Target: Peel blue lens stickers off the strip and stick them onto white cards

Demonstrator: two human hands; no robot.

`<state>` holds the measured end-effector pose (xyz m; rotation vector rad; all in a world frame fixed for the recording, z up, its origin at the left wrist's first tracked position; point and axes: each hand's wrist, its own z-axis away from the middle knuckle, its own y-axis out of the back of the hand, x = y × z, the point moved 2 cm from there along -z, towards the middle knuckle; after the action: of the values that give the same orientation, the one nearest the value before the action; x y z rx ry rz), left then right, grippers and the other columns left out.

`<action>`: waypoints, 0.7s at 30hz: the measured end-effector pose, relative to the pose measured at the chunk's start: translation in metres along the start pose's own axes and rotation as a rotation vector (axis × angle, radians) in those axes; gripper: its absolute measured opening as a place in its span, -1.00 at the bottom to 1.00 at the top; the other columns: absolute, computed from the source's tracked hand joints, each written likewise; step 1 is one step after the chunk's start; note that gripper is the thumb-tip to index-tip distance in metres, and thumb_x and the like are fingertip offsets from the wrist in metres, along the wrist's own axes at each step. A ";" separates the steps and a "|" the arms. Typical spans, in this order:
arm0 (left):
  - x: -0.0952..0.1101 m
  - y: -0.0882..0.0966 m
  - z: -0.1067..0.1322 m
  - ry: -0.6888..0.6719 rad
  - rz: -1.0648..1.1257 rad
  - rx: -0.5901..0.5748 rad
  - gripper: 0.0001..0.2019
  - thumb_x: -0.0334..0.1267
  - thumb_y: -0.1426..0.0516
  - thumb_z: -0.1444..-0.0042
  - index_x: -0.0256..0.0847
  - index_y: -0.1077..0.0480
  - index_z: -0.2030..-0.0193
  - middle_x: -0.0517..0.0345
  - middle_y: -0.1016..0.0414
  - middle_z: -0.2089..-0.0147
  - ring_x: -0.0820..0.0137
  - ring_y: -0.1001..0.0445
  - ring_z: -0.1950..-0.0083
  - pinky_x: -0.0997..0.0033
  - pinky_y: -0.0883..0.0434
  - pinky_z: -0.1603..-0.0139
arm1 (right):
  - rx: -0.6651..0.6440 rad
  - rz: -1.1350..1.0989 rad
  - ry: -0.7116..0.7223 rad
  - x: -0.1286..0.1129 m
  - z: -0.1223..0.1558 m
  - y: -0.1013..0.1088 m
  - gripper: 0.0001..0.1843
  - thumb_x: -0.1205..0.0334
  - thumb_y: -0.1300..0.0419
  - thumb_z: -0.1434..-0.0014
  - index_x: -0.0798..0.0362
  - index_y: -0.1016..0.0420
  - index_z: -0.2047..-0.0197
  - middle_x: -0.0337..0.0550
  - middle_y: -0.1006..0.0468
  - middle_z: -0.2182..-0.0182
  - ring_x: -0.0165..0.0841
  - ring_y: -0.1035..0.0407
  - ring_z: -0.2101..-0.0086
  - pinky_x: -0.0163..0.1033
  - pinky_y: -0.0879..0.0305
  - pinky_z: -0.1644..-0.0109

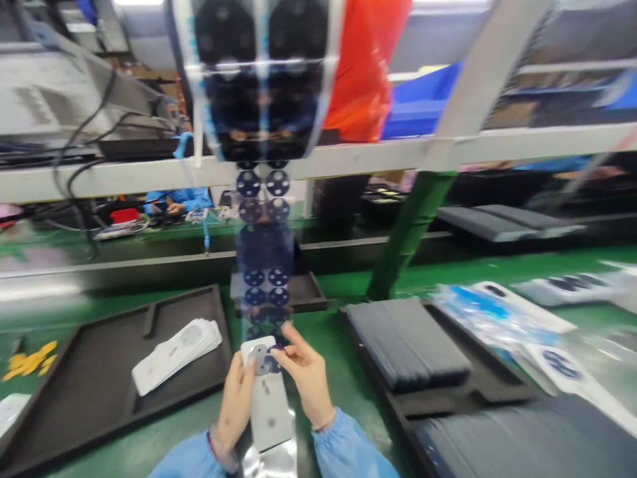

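My left hand (235, 405) grips the left edge of a white phone back cover (267, 398), held upright over the green bench. My right hand (304, 372) pinches a small dark round sticker (270, 362) at the cover's camera corner. A clear strip of dark round stickers (263, 279) hangs down from above, its lower end reaching my fingers. Both sleeves are light blue.
A black tray (64, 392) at left holds a stack of white covers (176, 353). Rows of dark parts (405, 342) fill black trays at right, beside blue-and-white film sheets (502, 318). A green post (411, 229) and white rail (348, 159) stand ahead. Another person's blue sleeve (179, 199) shows behind.
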<state>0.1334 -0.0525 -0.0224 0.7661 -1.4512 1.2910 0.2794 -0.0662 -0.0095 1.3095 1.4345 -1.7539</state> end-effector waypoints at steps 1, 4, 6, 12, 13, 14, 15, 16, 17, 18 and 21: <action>-0.001 0.001 0.001 -0.046 -0.077 0.085 -0.78 -0.19 -0.19 -0.20 -0.16 -0.45 0.04 0.09 -0.55 -0.02 0.27 -0.46 -0.09 0.38 -0.35 -0.14 | 0.004 0.043 -0.004 0.002 0.002 0.000 -0.47 0.11 -0.49 0.13 0.02 -0.60 0.04 -0.29 -0.60 0.54 -0.39 -0.46 0.49 -0.26 -0.46 0.29; -0.003 0.002 0.005 -0.103 -0.190 0.154 -0.70 -0.13 -0.16 -0.21 -0.17 -0.40 -0.04 0.02 -0.49 -0.10 0.19 -0.39 -0.19 0.27 -0.24 -0.25 | 0.028 0.166 -0.030 0.009 0.006 0.002 -0.50 0.08 -0.48 0.13 0.09 -0.62 0.10 -0.20 -0.62 0.49 -0.36 -0.48 0.44 -0.27 -0.45 0.28; -0.002 0.000 0.008 -0.112 -0.224 0.098 -0.68 -0.12 -0.10 -0.25 -0.16 -0.36 -0.10 0.01 -0.46 -0.14 0.19 -0.36 -0.21 0.23 -0.23 -0.27 | 0.038 0.192 -0.075 0.011 0.008 0.002 -0.63 0.05 -0.49 0.15 0.11 -0.64 0.31 -0.11 -0.65 0.44 -0.31 -0.51 0.40 -0.25 -0.45 0.27; -0.001 -0.006 0.011 -0.147 -0.325 -0.046 -0.59 -0.11 -0.01 -0.31 -0.18 -0.26 -0.23 -0.04 -0.34 -0.28 0.16 -0.25 -0.32 0.21 -0.21 -0.30 | 0.058 0.188 -0.113 0.009 0.009 0.002 -0.64 0.04 -0.52 0.22 0.10 -0.61 0.42 -0.10 -0.65 0.46 -0.29 -0.51 0.42 -0.24 -0.44 0.29; -0.001 -0.006 0.011 -0.151 -0.334 -0.056 -0.59 -0.10 -0.01 -0.31 -0.19 -0.25 -0.24 -0.04 -0.34 -0.28 0.16 -0.26 -0.31 0.20 -0.22 -0.30 | 0.058 0.189 -0.110 0.009 0.009 0.002 -0.64 0.04 -0.52 0.22 0.10 -0.61 0.42 -0.10 -0.65 0.46 -0.29 -0.51 0.42 -0.24 -0.44 0.30; -0.001 -0.006 0.012 -0.156 -0.340 -0.062 -0.58 -0.10 -0.01 -0.31 -0.19 -0.25 -0.24 -0.04 -0.35 -0.27 0.16 -0.28 -0.30 0.21 -0.22 -0.30 | 0.060 0.190 -0.105 0.009 0.009 0.002 -0.64 0.04 -0.52 0.22 0.10 -0.61 0.43 -0.11 -0.64 0.47 -0.30 -0.50 0.43 -0.24 -0.43 0.32; -0.001 -0.007 0.012 -0.162 -0.345 -0.068 -0.58 -0.10 -0.01 -0.31 -0.19 -0.26 -0.24 -0.04 -0.36 -0.26 0.16 -0.29 -0.29 0.21 -0.22 -0.29 | 0.062 0.192 -0.099 0.009 0.009 0.002 -0.65 0.04 -0.52 0.21 0.10 -0.61 0.43 -0.12 -0.64 0.48 -0.31 -0.50 0.45 -0.25 -0.43 0.33; -0.001 -0.008 0.013 -0.167 -0.348 -0.076 -0.59 -0.10 -0.01 -0.32 -0.19 -0.26 -0.24 -0.04 -0.37 -0.25 0.17 -0.30 -0.29 0.22 -0.23 -0.29 | 0.065 0.196 -0.092 0.009 0.010 0.003 -0.65 0.04 -0.51 0.21 0.10 -0.61 0.43 -0.13 -0.63 0.49 -0.31 -0.49 0.46 -0.25 -0.42 0.34; -0.001 -0.008 0.014 -0.169 -0.349 -0.084 -0.59 -0.10 0.00 -0.32 -0.18 -0.26 -0.24 -0.03 -0.37 -0.25 0.17 -0.30 -0.28 0.23 -0.23 -0.28 | 0.068 0.200 -0.084 0.009 0.010 0.003 -0.66 0.04 -0.51 0.20 0.10 -0.61 0.43 -0.13 -0.63 0.50 -0.32 -0.48 0.47 -0.25 -0.42 0.35; 0.000 -0.009 0.015 -0.166 -0.347 -0.092 -0.59 -0.09 0.00 -0.32 -0.18 -0.25 -0.24 -0.03 -0.37 -0.25 0.18 -0.31 -0.27 0.24 -0.24 -0.27 | 0.071 0.205 -0.078 0.010 0.010 0.003 -0.66 0.04 -0.51 0.19 0.10 -0.61 0.43 -0.14 -0.63 0.50 -0.32 -0.48 0.47 -0.25 -0.41 0.35; 0.001 -0.010 0.016 -0.151 -0.322 -0.092 -0.59 -0.10 -0.01 -0.32 -0.18 -0.26 -0.24 -0.02 -0.38 -0.25 0.19 -0.35 -0.23 0.26 -0.26 -0.25 | 0.084 0.226 -0.057 0.011 0.011 0.004 -0.67 0.03 -0.49 0.17 0.10 -0.60 0.44 -0.14 -0.62 0.50 -0.34 -0.46 0.47 -0.25 -0.40 0.34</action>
<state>0.1383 -0.0706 -0.0172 1.0062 -1.4254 0.9319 0.2744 -0.0762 -0.0211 1.3940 1.1440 -1.7022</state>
